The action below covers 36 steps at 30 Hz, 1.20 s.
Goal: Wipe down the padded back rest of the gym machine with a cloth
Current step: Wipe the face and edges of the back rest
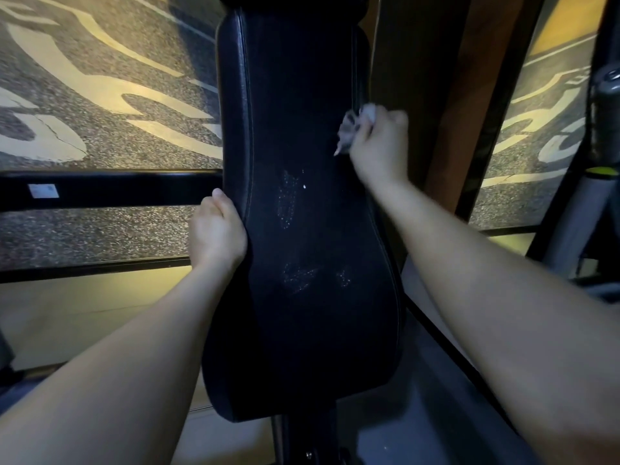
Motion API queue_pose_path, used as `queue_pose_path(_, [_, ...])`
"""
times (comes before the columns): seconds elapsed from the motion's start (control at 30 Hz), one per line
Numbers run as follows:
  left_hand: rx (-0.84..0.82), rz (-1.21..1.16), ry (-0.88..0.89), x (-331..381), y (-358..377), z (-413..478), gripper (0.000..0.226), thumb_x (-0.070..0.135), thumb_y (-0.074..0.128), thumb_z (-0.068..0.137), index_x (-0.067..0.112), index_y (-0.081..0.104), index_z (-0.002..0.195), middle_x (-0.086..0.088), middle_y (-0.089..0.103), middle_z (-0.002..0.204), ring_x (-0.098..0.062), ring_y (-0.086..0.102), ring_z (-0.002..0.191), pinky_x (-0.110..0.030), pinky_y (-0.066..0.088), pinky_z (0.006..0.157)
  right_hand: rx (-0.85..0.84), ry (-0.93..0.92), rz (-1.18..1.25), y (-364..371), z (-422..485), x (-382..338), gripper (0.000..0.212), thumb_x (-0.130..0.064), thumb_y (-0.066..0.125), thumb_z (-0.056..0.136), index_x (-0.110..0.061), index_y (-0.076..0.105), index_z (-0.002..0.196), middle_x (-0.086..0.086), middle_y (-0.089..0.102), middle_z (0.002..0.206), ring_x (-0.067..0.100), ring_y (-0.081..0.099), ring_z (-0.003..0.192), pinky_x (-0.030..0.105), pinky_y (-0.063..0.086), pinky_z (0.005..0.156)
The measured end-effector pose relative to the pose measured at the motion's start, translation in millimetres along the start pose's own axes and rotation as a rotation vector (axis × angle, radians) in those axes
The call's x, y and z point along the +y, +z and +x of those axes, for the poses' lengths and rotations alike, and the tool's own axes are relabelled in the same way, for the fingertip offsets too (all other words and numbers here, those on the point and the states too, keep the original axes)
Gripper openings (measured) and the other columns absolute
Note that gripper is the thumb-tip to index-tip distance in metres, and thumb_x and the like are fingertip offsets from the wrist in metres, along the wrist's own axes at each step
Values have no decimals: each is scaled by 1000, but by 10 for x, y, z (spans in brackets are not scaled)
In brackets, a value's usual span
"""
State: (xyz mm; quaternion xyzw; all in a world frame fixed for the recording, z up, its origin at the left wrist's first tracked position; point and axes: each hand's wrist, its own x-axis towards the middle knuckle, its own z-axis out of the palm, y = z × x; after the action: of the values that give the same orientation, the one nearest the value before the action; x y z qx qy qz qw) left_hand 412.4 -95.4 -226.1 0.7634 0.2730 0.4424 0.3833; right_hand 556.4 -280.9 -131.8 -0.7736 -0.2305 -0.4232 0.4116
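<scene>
left hand point(216, 229) is wrapped round the left edge of the back rest point(302, 313), about midway along it, with the fingers hidden behind the padding and the thumb laid by the stitched seam. the back rest is seen as a long, dark padded panel whose long axis runs from the bottom of the view to the top, wider end nearest, narrower end farthest; faint whitish smears and one white speck are seen on its middle. further up, right hand point(379, 142) is closed round a crumpled pale grey cloth point(347, 129), which is pressed against the right edge of the back rest in its upper half. the cloth is bunched at the fingers, on the padding side of the hand, and a loose corner is left hanging below the knuckles. the hands are set well apart, on opposite edges. a black bar point(117, 189) is seen running leftward from behind the back rest, level with the left thumb, and a small white label point(43, 191) is stuck on it; its print is too small to be read. beyond, a speckled floor point(100, 135) is painted with large yellow markings that cannot be made out as words. a brown post point(449, 95) is seen just right of the back rest.
</scene>
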Motion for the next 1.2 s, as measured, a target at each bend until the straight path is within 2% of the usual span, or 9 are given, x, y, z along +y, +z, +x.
queue_pose_path(0.13, [8, -23, 2, -18, -3, 6, 57, 38, 19, 111, -1, 60, 114, -26, 60, 119, -41, 55, 110, -38, 31, 81, -35, -34, 34, -43, -579, 328, 38, -14, 49, 102, -6, 55, 139, 9, 43, 125, 7, 45, 101, -3, 28, 87])
queue_pose_path(0.23, [0, -36, 0, 2, -7, 0, 56, 38, 19, 111, -1, 59, 114, -26, 60, 119, -41, 55, 110, -36, 30, 80, -104, -70, -8, -84, -257, 296, 29, -13, 47, 103, -2, 59, 128, 16, 45, 125, 11, 47, 97, -8, 28, 79])
queue_pose_path(0.33, [-8, -50, -9, 13, -13, -13, 55, 37, 20, 111, -1, 59, 115, -27, 60, 120, -41, 55, 110, -35, 29, 80, -103, -23, 71, -77, 95, 174, 20, -14, 44, 104, -7, 63, 107, 17, 51, 125, 18, 57, 94, 6, 44, 82])
queue_pose_path(0.47, [-7, -46, -18, 18, -24, -30, 55, 39, 19, 111, 0, 59, 115, -25, 60, 118, -41, 55, 110, -35, 30, 81, -122, 82, 77, -56, -302, 296, 36, -23, 39, 108, -6, 55, 135, 15, 46, 133, 11, 50, 101, 8, 31, 87])
queue_pose_path(0.63, [-1, -38, -11, 12, -10, -24, 56, 37, 19, 111, -1, 59, 117, -26, 60, 122, -41, 54, 113, -38, 34, 85, -214, -160, -21, -119, -635, 513, 58, -25, 45, 106, 2, 29, 154, 18, 36, 139, 20, 47, 121, 21, 36, 106])
queue_pose_path(0.8, [1, -16, -17, 35, -18, -31, 56, 37, 18, 111, -1, 59, 118, -26, 60, 121, -41, 55, 112, -36, 30, 81, -97, -308, -172, -117, -464, 478, 42, -23, 50, 102, 3, 53, 136, 24, 49, 121, 35, 57, 105, 39, 52, 92])
queue_pose_path(1.0, [-13, -23, -19, 46, -35, -49, 56, 37, 18, 111, -1, 57, 123, -26, 58, 126, -41, 53, 117, -40, 37, 91, 118, -280, -138, -146, -381, 249, 33, -14, 59, 88, 0, 59, 118, 21, 53, 115, 31, 55, 104, 30, 47, 91])
queue_pose_path(1.1, [-9, -21, -19, 21, -20, -20, 56, 38, 18, 111, 0, 58, 119, -26, 60, 122, -41, 54, 113, -41, 38, 90, -7, -363, -149, -33, -689, 243, 40, -19, 59, 91, 0, 57, 127, 19, 54, 116, 31, 53, 107, 39, 51, 91])
queue_pose_path(1.2, [3, -22, -8, 4, -7, 0, 55, 38, 19, 110, 0, 60, 114, -25, 61, 118, -41, 56, 109, -40, 38, 86, -56, -383, -174, 11, -895, 321, 58, -35, 51, 99, 1, 46, 143, 18, 52, 122, 30, 49, 110, 37, 45, 97])
